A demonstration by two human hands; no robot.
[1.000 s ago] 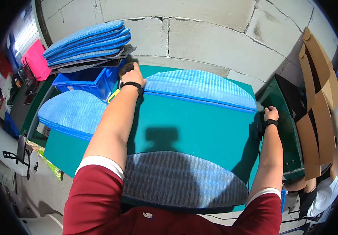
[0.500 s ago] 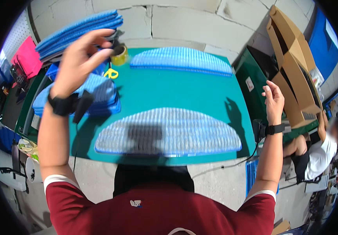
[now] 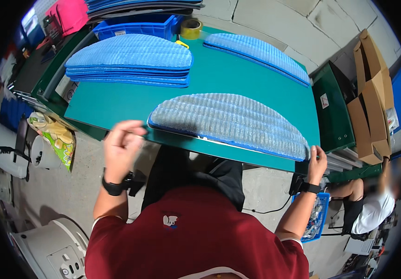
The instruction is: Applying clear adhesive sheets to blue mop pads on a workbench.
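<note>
A half-moon mop pad (image 3: pixel 228 121), grey-blue and striped with a blue edge, lies along the table's front edge. At its right corner is my right hand (image 3: pixel 318 163), thumb and fingers closed on the tip. My left hand (image 3: pixel 124 148), somewhat blurred, hovers just off the left corner, fingers loosely bent and apart, nothing visible in them. Farther back on the green table (image 3: pixel 196 79) rests another blue pad (image 3: pixel 261 56). To the left sits a stack of similar pads (image 3: pixel 128 58).
Behind the stack stand a blue bin (image 3: pixel 138 27), yellow tape (image 3: pixel 191 29) and a partly hidden yellow-handled tool (image 3: pixel 182 44). More pads (image 3: pixel 140 8) are piled above. Cardboard boxes (image 3: pixel 372 102) rise at the right, near a seated person (image 3: pixel 372 209). A blue basket (image 3: pixel 319 216) is below.
My left hand has come down from above the stacks toward the front pad's left corner. My right hand has lowered onto its right corner. The view has shifted and turned.
</note>
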